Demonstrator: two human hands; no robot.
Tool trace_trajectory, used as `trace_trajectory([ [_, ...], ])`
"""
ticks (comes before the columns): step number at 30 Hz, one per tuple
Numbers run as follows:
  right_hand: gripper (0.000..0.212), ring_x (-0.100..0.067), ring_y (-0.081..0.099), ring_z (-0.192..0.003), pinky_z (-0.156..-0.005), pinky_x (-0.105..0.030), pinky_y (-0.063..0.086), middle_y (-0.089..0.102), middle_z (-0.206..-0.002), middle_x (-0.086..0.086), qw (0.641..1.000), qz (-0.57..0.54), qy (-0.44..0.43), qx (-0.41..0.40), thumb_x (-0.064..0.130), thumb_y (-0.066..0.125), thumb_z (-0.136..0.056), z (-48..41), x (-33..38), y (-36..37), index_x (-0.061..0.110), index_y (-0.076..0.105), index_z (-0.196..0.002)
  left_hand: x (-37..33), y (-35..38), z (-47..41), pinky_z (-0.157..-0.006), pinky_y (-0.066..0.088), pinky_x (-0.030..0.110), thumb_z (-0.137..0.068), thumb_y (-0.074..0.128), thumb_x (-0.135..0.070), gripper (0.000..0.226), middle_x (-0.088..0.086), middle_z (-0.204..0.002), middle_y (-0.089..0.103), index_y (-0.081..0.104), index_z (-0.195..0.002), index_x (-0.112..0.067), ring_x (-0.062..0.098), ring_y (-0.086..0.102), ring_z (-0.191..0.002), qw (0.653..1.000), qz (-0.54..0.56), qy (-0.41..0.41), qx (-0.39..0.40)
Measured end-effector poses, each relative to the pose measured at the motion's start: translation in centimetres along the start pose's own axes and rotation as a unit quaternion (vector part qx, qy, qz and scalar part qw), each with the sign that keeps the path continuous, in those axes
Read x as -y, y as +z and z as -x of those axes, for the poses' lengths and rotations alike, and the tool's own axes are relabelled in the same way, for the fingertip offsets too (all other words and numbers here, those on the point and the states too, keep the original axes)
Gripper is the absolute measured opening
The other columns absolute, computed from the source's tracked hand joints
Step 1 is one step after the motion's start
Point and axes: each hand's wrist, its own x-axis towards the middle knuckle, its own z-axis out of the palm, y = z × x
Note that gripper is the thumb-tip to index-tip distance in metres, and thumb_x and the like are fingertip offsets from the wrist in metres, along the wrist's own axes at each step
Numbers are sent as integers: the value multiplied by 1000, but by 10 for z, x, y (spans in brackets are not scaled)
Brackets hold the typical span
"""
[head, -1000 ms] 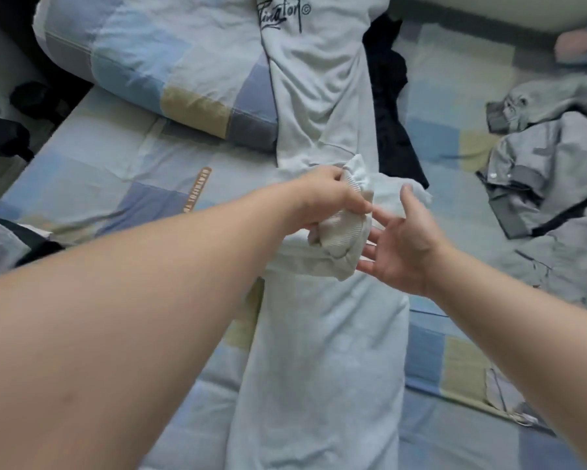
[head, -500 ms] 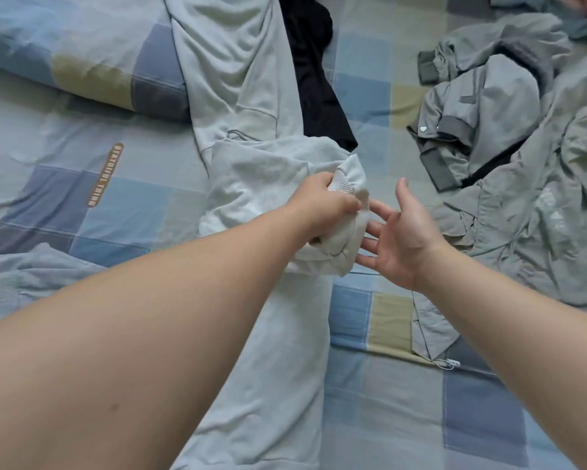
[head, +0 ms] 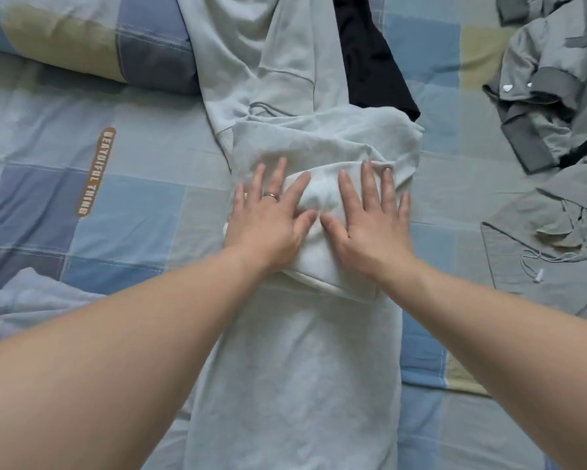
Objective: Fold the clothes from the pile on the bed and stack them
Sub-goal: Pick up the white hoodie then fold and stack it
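Note:
A pale grey-green sweatshirt lies lengthwise down the middle of the checked bed, with its sleeves folded across the body into a thick band. My left hand lies flat on the left part of that band, fingers spread, a ring on one finger. My right hand lies flat beside it on the right part, fingers straight. Both palms press the folded sleeve cloth down. A pile of grey clothes lies at the right.
A checked pillow lies at the upper left. A black garment shows beside the sweatshirt's upper right. A light blue garment lies at the left edge. The bedsheet carries an orange label.
My left hand let go of the sleeve cuff it was gripping. Both hands came down flat onto the folded sleeves, and the view moved closer over the sweatshirt.

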Motion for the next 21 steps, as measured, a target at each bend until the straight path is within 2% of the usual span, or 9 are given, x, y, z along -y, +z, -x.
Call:
trace_trajectory([
  [2, 73, -25, -24, -152, -121, -52, -14, -25, -166, 1, 999, 32, -1, -9, 65, 22, -99, -20, -7, 28, 36, -6, -160, 10, 30, -18, -123, -5, 54, -101, 22, -61, 62, -5, -169, -11, 1, -158, -45, 23, -12, -155, 1000, -19, 7, 21],
  [5, 73, -31, -12, -154, -124, -54, -4, -12, -168, -7, 996, 37, -29, -80, 64, 22, -99, -37, -19, 66, 30, 4, -161, 25, 63, -35, -121, -4, 58, -94, 10, -67, 67, -5, -169, -5, 1, -157, -46, 23, -5, -155, 999, -34, 3, -31],
  [8, 72, -39, 0, -154, -122, -57, 3, 4, -168, -16, 986, -8, -58, -158, 57, 31, -98, -44, -28, 93, 23, 18, -160, 33, 83, -41, -121, -3, 57, -95, 13, -63, 66, -5, -169, 2, 8, -158, -45, 24, 0, -155, 995, -31, 21, -89],
  [11, 72, -41, 5, -153, -121, -59, 6, 10, -166, -19, 979, -15, -75, -191, 54, 34, -97, -49, -33, 100, 21, 22, -159, 36, 88, -43, -121, -3, 57, -97, 16, -58, 63, -5, -169, 5, 10, -158, -44, 24, 2, -155, 993, -27, 36, -110],
  [16, 73, -39, 3, -153, -122, -59, 6, 8, -167, -17, 982, -19, -66, -174, 54, 33, -95, -48, -32, 96, 22, 21, -159, 35, 86, -43, -122, -3, 57, -98, 15, -53, 61, -7, -169, 3, 6, -158, -45, 23, 0, -156, 994, -34, 26, -102],
  [21, 73, -30, -13, -154, -124, -52, -5, -13, -168, -7, 995, -2, -25, -94, 60, 21, -97, -41, -22, 77, 30, 2, -161, 20, 73, -36, -121, -8, 58, -104, 16, -50, 57, -7, -169, -8, -3, -158, -45, 20, -9, -155, 996, -60, -16, -63],
])
